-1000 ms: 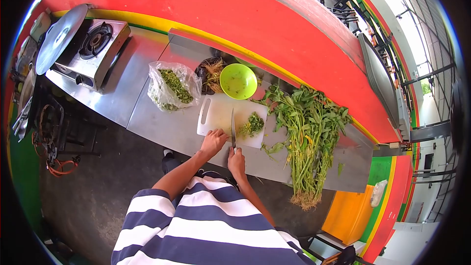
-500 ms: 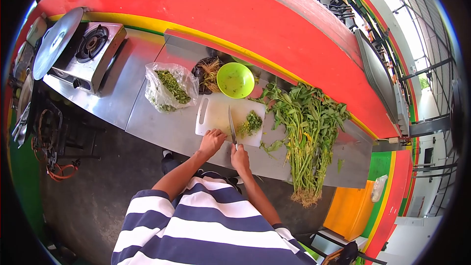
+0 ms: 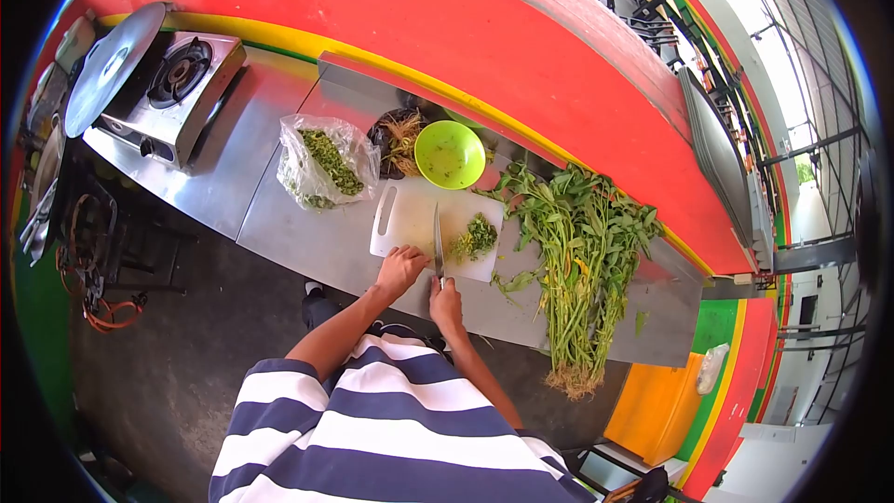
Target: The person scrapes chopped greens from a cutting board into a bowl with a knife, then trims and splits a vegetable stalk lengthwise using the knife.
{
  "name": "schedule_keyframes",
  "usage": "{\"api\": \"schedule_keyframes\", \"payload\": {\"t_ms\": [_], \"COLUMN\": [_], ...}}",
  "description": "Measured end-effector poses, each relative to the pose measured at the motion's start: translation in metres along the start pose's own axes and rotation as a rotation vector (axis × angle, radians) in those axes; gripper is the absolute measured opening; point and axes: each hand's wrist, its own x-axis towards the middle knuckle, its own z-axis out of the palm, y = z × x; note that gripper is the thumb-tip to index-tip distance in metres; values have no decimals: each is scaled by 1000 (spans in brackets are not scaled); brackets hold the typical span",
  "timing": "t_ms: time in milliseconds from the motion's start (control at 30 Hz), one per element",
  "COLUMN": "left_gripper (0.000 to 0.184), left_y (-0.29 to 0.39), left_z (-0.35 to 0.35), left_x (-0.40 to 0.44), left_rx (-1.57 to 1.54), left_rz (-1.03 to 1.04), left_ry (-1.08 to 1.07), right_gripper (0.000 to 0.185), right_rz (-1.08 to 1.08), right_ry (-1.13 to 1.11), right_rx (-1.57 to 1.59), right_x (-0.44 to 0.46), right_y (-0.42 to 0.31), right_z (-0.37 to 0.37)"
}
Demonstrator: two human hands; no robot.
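My right hand (image 3: 446, 305) grips the handle of a knife (image 3: 438, 240), whose blade points away from me over the white cutting board (image 3: 399, 235). Just left of the blade, my left hand (image 3: 402, 267) rests at the board's near edge with its fingers curled together. Whatever is under those fingers is too small or hidden to make out. A small heap of chopped greens (image 3: 479, 237) lies on the board, right of the knife. Behind the board stands a lime-green bowl (image 3: 449, 155) with green bits inside.
Long leafy stalks with roots (image 3: 582, 270) lie to the right, their roots over the counter's front edge. A clear plastic bag of chopped greens (image 3: 321, 163) sits left, beside a dark bag with root ends (image 3: 400, 142). A gas stove (image 3: 177, 84) stands far left. A red wall (image 3: 447, 28) runs behind.
My right hand and the knife have shifted slightly left, closer to my left hand, and the blade is straighter. My left hand stays in nearly the same place.
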Motion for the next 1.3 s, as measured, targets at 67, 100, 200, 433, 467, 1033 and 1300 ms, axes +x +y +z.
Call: {"api": "schedule_keyframes", "payload": {"t_ms": [67, 100, 200, 433, 467, 1033, 1300], "left_gripper": [9, 9, 8, 12, 13, 11, 14], "left_y": [2, 3, 2, 0, 1, 5, 2], "left_z": [-2, -3, 0, -1, -4, -4, 2], "left_x": [1, 0, 0, 0, 0, -5, -6], "left_rx": [9, 16, 28, 11, 29, 44, 27], "left_rz": [-8, -1, 15, -10, 6, 56, 14], "left_ry": [7, 2, 26, -2, -27, -5, 17], "right_gripper": [45, 45, 45, 42, 43, 44, 44], "right_rz": [-14, -15, -62, 2, -22, -48, -34], "right_ry": [-2, 5, -8, -19, 0, 0, 38], "right_rx": [1, 15, -4, -20, -3, -4, -31], "right_x": [2, 2, 10, -12, -6, 7, -12], "right_y": [-3, -5, 2, 4, 3, -7, 0], "right_z": [1, 1, -11, 2, 5, -10, 1]}}
